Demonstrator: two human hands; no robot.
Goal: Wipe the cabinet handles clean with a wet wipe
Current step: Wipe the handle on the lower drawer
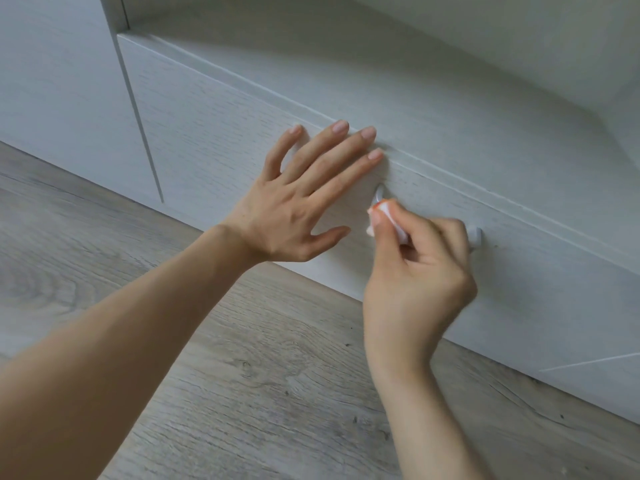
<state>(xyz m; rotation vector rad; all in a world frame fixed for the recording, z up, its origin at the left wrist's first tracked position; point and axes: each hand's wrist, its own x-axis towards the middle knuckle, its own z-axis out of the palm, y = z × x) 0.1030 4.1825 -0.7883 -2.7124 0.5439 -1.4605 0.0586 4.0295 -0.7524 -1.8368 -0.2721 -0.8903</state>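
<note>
A white handle [475, 238] runs across the pale drawer front [214, 133]; its left end shows as a small curved post and its right end peeks out past my knuckles. My right hand [420, 278] pinches a folded white wet wipe [391, 221] around the handle's left part, hiding the middle of the bar. My left hand [298, 199] lies flat on the drawer front just left of the handle, fingers spread, holding nothing.
A tall white cabinet door [59, 88] stands to the left, split from the drawer by a narrow gap. An open shelf recess [450, 57] lies above the drawer. Grey wood-look flooring [242, 375] runs below.
</note>
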